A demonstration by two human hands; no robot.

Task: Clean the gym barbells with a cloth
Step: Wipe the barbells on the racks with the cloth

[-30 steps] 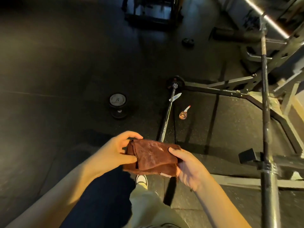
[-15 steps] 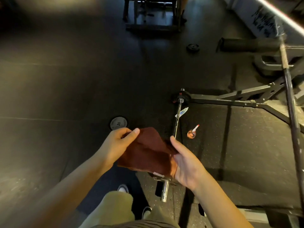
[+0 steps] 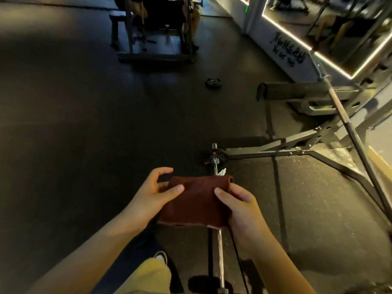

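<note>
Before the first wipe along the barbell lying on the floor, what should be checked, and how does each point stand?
1. Cloth held by both hands: ok, left hand and right hand each pinch a side.
2. Cloth folded into a pad: ok.
3. Cloth touching the floor barbell: cannot tell, it covers the shaft from this view.
4. Shaft free along the wipe path: not ok, a small white tube lies by it just past the cloth.
5. Cloth damp or loaded with cleaner: cannot tell.
</note>
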